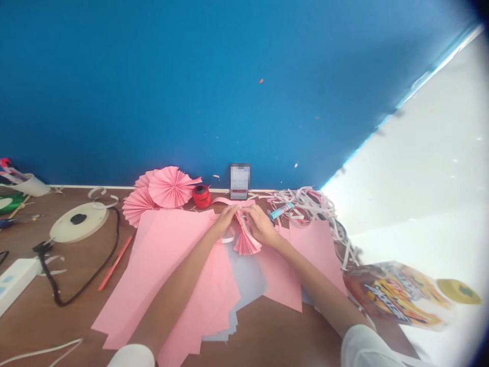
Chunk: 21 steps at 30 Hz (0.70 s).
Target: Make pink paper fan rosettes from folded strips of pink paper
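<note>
Between my two hands is a pleated pink paper fan (246, 243), its folds spreading out toward me. My left hand (226, 220) pinches its upper left side, fingers closed. On the other side my right hand (262, 224) grips its upper right edge with bent fingers. A narrow pale strip runs along the fan's right side. Beneath lie pink paper sheets (164, 255) and grey-blue sheets (248, 280). Finished-looking pink paper rosettes (171, 187) lean on the wall to the left of my hands.
A phone (240, 181) stands against the blue wall, beside a red round object (201, 197). Right of my hands are a glue stick (281, 210), tangled paper strips (309, 201) and a snack bag (405, 295). Leftward lie a red pen (115, 263), a black cable (114, 244) and a white disc (63, 227).
</note>
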Available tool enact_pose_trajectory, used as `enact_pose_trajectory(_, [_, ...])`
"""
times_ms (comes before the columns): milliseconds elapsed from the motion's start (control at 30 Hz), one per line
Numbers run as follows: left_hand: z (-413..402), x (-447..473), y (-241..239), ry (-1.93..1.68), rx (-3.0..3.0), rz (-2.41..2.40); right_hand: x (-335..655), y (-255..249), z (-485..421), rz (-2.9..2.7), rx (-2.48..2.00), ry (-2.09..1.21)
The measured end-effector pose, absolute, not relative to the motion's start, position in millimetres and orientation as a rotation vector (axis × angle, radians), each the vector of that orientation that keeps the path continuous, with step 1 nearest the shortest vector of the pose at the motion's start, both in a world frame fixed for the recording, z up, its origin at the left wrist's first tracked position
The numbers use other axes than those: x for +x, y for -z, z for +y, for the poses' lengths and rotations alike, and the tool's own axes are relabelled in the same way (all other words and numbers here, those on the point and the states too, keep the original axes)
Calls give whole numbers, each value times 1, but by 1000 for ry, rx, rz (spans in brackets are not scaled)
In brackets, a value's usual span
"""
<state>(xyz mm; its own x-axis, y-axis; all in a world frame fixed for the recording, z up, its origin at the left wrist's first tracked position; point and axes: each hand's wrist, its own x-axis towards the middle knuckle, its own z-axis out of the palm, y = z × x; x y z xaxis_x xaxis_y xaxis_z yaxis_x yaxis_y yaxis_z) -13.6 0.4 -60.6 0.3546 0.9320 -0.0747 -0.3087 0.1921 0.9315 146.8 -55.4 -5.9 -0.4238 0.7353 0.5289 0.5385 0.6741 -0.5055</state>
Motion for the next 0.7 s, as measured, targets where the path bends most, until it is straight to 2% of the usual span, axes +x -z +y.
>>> enact_pose_trajectory(100, [-2, -13, 56, -1042, 906, 740, 157, -16, -58, -2318, -925, -486])
enact_pose_trajectory(300, [0, -14, 54, -1119, 817, 730, 181, -68, -79, -2645, -719, -1294])
enact_pose_trajectory(367, [2, -15, 55, -1158, 772, 747, 179, -84, -91, -2721, -611, -1463])
enact_pose_trajectory(433, [4, -16, 55, -1189, 731, 751, 170, -96, -104, -2756, -366, -1592])
enact_pose_trajectory(533, [6, -18, 53, -1243, 671, 724, 156, -108, -118, -2745, 352, -1864])
enact_pose_trajectory(567, [6, -18, 53, -1254, 658, 708, 155, -110, -119, -2718, 477, -1896])
enact_pose_trajectory(633, [5, -18, 51, -1242, 653, 676, 162, -111, -115, -2715, 424, -1861])
enact_pose_trajectory(700, [3, -17, 50, -1194, 675, 651, 181, -106, -101, -2685, -7, -1675])
